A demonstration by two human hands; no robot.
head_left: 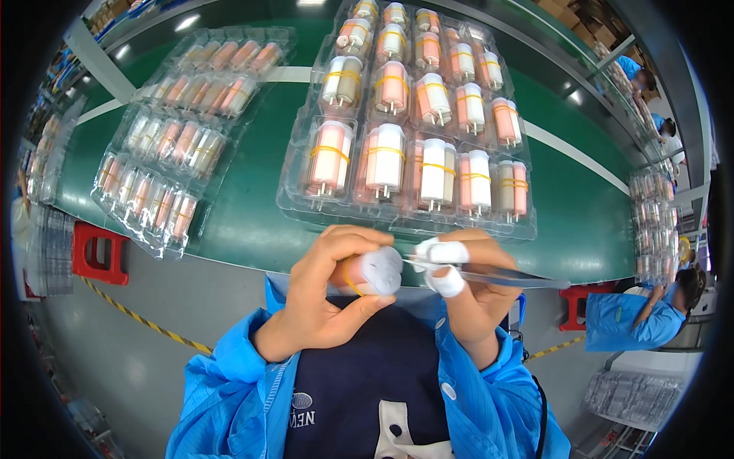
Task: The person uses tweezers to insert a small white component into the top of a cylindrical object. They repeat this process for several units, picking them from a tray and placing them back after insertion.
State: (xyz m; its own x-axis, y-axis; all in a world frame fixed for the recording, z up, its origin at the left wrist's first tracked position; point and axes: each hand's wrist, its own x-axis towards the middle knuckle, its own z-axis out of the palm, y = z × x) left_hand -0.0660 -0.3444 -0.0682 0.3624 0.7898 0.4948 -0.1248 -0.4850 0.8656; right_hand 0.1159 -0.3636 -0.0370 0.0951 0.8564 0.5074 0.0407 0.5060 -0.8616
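Observation:
My left hand (pixel 325 294) is closed round a bundle of pink and white tubes (pixel 380 271) bound with a yellow rubber band. The bundle's pale end faces right, toward my right hand (pixel 470 279). White coverings wrap the thumb and a fingertip of that hand, which pinches a slim metal tool, apparently tweezers (pixel 505 274). Its fine tip lies close to the bundle's end; blur hides whether they touch. Just beyond both hands, a clear plastic tray (pixel 359 208) holds rows of similar banded bundles, many with thin metal pins pointing toward me.
Another clear tray (pixel 191 170) of banded bundles lies at the left of the green table (pixel 248 222). Red stools (pixel 103 256) stand below the table edge. A co-worker in a blue coat (pixel 634 321) is at the right, near stacked clear trays (pixel 634 399).

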